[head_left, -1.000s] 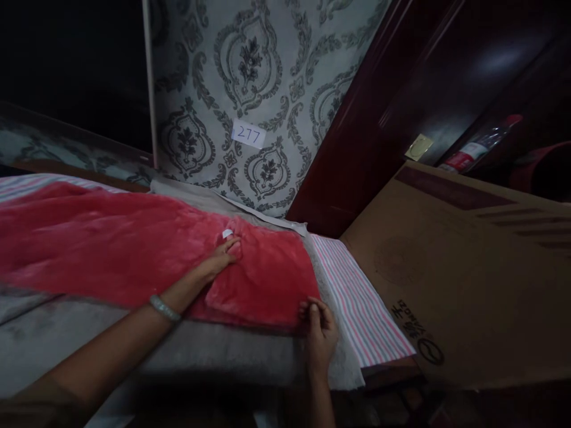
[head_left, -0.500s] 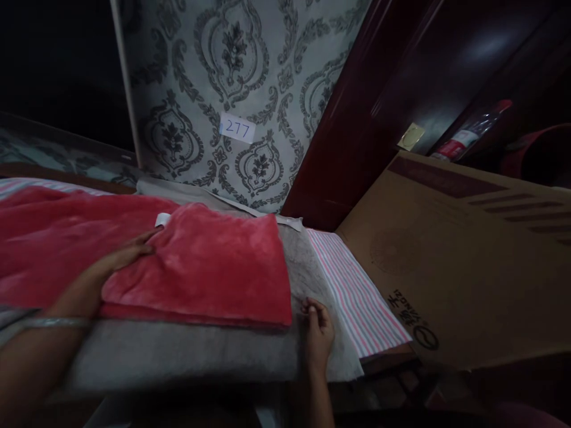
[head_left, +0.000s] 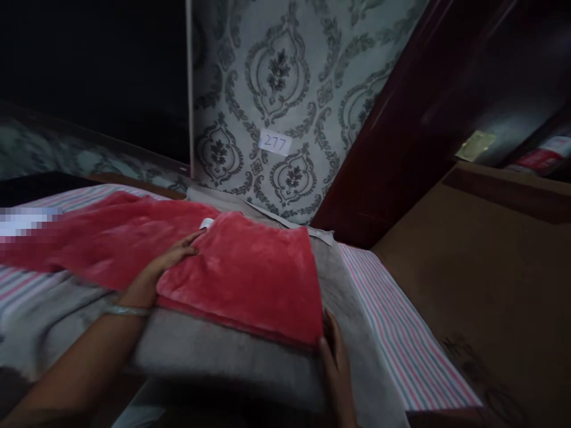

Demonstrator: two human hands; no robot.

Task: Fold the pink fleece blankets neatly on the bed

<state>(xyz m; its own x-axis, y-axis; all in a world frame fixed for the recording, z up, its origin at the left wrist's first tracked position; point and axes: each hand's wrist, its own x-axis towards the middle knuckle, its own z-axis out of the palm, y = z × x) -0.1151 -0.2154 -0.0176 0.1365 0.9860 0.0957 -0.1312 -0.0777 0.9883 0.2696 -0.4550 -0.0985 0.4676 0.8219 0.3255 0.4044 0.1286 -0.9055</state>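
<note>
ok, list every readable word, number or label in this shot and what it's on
"277": handwritten on the small white paper slip stuck to the patterned wallpaper.
Dark print on the cardboard box, low right: too dim and blurred to read.
Red-and-white label at the far right edge: blurred, unreadable.
White tag on the red blanket, by the left hand: no text can be made out.

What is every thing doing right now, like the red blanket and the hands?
red blanket: folded over, lying flat on the grey pad
grey pad: spread under the blanket
left hand: flat on the blanket
right hand: open at the blanket's corner
paper label: stuck to the wall
</note>
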